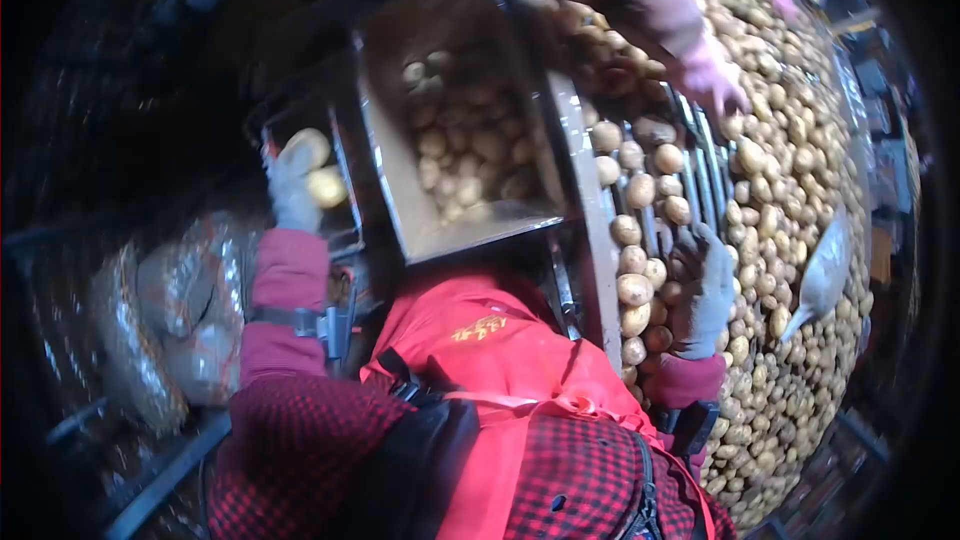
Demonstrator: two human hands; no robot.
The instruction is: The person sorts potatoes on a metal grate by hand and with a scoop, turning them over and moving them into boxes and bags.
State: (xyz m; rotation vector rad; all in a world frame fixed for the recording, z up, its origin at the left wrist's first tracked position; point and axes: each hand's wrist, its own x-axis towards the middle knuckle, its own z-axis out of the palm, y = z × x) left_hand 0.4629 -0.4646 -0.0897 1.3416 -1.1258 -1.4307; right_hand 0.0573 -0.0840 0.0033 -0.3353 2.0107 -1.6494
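Note:
My left hand, in a grey glove, is closed around two potatoes, one pale and cut-looking or brightly lit and another potato above it. It is over a narrow compartment to the left of a box that holds several potatoes. On the right, my gloved right hand rests among potatoes at the edge of a slatted metal rack. Its fingers look stretched out, with a potato near the fingertips. The palm side is hidden.
A large heap of potatoes spreads along the right. A grey scoop-like object lies on it. Another person's pink-gloved hand reaches over the rack from the top. Filled plastic bags stand at lower left. A metal rail borders the rack.

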